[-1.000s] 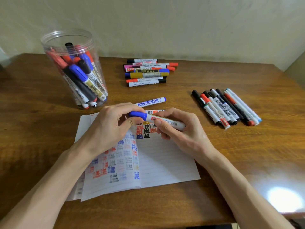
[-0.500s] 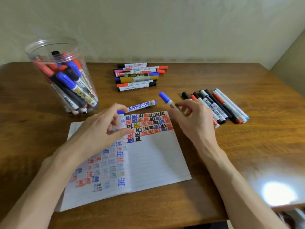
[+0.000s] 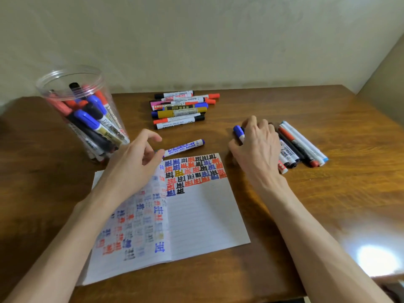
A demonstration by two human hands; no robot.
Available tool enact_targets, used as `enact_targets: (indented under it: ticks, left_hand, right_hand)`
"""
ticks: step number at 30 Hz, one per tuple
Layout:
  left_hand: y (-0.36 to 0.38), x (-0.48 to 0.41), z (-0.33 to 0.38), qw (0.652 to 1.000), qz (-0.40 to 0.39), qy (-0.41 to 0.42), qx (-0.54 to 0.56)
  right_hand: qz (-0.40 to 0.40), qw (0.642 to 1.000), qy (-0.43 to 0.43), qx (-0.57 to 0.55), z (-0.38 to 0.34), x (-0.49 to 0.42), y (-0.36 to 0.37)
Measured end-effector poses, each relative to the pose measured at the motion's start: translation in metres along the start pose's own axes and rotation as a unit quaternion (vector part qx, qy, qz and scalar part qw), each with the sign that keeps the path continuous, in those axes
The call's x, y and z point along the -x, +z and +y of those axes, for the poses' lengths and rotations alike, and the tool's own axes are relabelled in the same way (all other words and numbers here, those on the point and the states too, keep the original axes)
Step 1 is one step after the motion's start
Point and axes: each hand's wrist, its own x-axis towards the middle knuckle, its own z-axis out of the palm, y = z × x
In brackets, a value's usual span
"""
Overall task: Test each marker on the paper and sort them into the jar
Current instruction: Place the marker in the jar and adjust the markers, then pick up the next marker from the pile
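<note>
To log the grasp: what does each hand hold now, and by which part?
The right hand pinches the blue-capped marker by its barrel, just behind the cap. The left hand holds nothing.

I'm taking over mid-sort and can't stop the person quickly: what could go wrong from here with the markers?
1. The right hand holds the blue-capped marker right against the row of markers. If it is set down there, tested and untested ones could get mixed.
2. The whiteboard marker lies loose beside the left hand. A nudge might roll it onto the paper.
3. The jar is packed with leaning markers. Pushing another in could tip it.
</note>
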Motion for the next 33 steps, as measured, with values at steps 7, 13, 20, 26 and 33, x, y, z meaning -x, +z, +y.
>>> enact_targets:
  ticks: [7, 13, 20, 26, 33]
  left_hand:
    - [0.028, -0.064, 0.002, 0.996, 0.083, -0.006, -0.014]
    - [0.041, -0.101, 0.003, 0.989, 0.109, -0.011, -0.101]
    - [0.052, -0.103, -0.002, 0.985, 0.093, -0.017, -0.146]
    - [0.052, -0.106, -0.006, 0.983, 0.069, -0.035, -0.164]
    - [0.044, -0.092, 0.002, 0.994, 0.1, -0.023, -0.03]
  right_hand:
    - [0.031, 0.991, -0.048, -0.124, -0.011, -0.001, 0.018]
    - [0.022, 0.985, -0.06, -0.159, -0.005, 0.003, 0.021]
    - [0.032, 0.983, -0.061, -0.169, -0.008, 0.005, 0.021]
    - [0.016, 0.982, -0.066, -0.176, -0.011, 0.005, 0.023]
    - [-0.01, 0.971, -0.058, -0.234, -0.012, 0.006, 0.023]
